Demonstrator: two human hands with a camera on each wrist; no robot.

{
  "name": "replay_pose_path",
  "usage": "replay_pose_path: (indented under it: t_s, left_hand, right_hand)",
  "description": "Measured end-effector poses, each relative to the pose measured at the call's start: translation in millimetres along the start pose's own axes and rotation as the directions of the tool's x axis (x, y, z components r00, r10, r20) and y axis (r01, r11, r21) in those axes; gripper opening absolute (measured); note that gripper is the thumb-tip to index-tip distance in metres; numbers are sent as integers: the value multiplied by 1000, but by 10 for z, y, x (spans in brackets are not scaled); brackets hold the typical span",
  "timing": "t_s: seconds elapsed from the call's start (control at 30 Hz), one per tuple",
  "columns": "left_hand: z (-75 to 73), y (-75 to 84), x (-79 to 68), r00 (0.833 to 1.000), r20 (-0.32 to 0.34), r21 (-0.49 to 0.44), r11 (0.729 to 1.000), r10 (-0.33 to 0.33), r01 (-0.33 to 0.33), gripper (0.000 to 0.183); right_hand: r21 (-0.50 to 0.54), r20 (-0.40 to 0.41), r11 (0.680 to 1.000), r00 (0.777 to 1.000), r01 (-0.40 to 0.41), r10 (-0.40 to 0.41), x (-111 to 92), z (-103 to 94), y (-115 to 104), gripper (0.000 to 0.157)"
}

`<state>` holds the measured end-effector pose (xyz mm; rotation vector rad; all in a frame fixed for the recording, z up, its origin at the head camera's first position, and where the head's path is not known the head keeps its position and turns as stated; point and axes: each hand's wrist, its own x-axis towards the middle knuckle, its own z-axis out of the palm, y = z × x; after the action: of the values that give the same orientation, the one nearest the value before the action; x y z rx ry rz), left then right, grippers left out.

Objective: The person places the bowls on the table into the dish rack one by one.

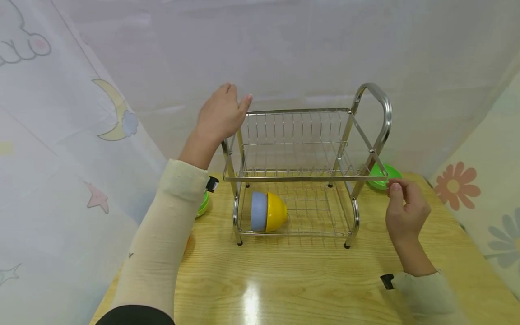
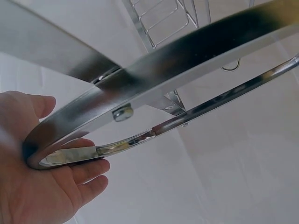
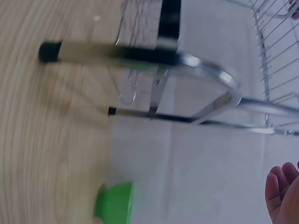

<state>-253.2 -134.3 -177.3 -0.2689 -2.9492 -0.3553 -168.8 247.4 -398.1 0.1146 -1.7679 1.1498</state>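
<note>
A two-tier metal dish rack (image 1: 304, 179) stands on the wooden table. On its lower tier, at the left, a light blue bowl (image 1: 258, 211) and a yellow bowl (image 1: 276, 212) sit on their sides, pressed together. My left hand (image 1: 220, 113) is at the top of the rack's left handle. In the left wrist view, the curved handle (image 2: 126, 88) lies against the palm between thumb and fingers, which stay loosely extended. Beside the upper tier's right front corner, my right hand (image 1: 407, 212) hovers apart from the rack with fingers loosely bent, holding nothing.
Behind the rack's right side is a green bowl (image 1: 383, 176). Another green bowl (image 1: 203, 205) shows at the left, partly covered by my sleeve. An orange item (image 1: 187, 243) peeks out beside that sleeve. Patterned cloth (image 1: 284, 49) hangs behind and beside the table.
</note>
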Motion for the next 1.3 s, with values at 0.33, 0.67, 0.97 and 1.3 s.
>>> replay_pose_path:
  t_s: [0.33, 0.67, 0.97, 1.3]
  left_hand:
    - [38, -13, 10, 1000, -12, 10, 1000, 6, -6, 76]
    - [55, -23, 22, 1000, -19, 34, 999, -8, 8, 75]
    - [81, 11, 40, 1000, -23, 38, 999, -7, 8, 74]
    - [112, 78, 64, 999, -31, 44, 999, -10, 11, 73]
  right_hand:
    - [-278, 127, 937, 959, -212, 254, 159, -130, 478, 35]
    - [-499, 401, 832, 786, -243, 471, 388, -47, 1044, 73]
    - [-617, 534, 772, 638, -155, 555, 528, -1, 1529, 106]
    - [-707, 575, 696, 472, -125, 669, 675, -9, 1799, 131]
